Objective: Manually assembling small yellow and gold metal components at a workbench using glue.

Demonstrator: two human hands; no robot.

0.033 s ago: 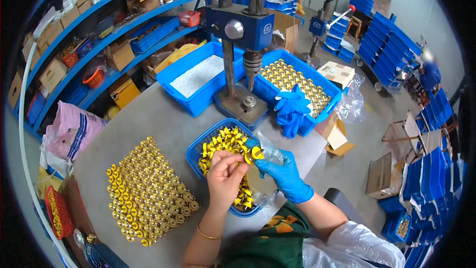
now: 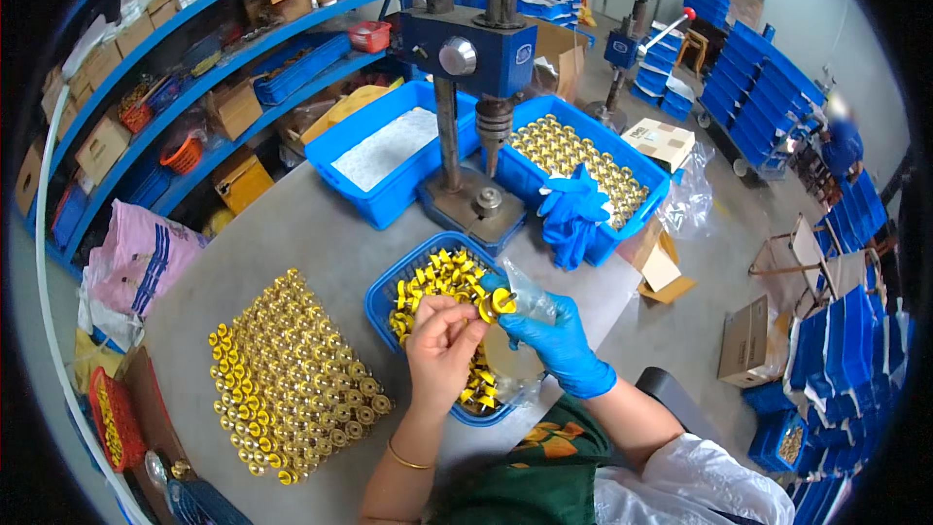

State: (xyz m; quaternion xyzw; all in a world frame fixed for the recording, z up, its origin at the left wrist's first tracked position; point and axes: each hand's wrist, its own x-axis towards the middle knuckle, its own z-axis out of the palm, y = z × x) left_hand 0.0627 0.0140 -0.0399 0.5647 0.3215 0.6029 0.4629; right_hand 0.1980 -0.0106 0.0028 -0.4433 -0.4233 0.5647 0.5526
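The fingertips of the bare left hand (image 2: 439, 345) are bent away from view, and it cannot be told whether they pinch one of the small yellow round pieces (image 2: 501, 302). Part of the fingers of the blue-gloved right hand (image 2: 559, 345) is hidden behind these pieces. Both hands cover some of the blue plastic basket (image 2: 377, 306). The crumpled blue gloves (image 2: 575, 214) hide a part of the rectangular blue plastic bin (image 2: 632, 230). The upper edge cuts off the top of the dark blue metal press (image 2: 466, 49); the lower edge cuts the dark green garment (image 2: 554, 489). The head of the distant person in blue clothes (image 2: 844, 148) is blurred.
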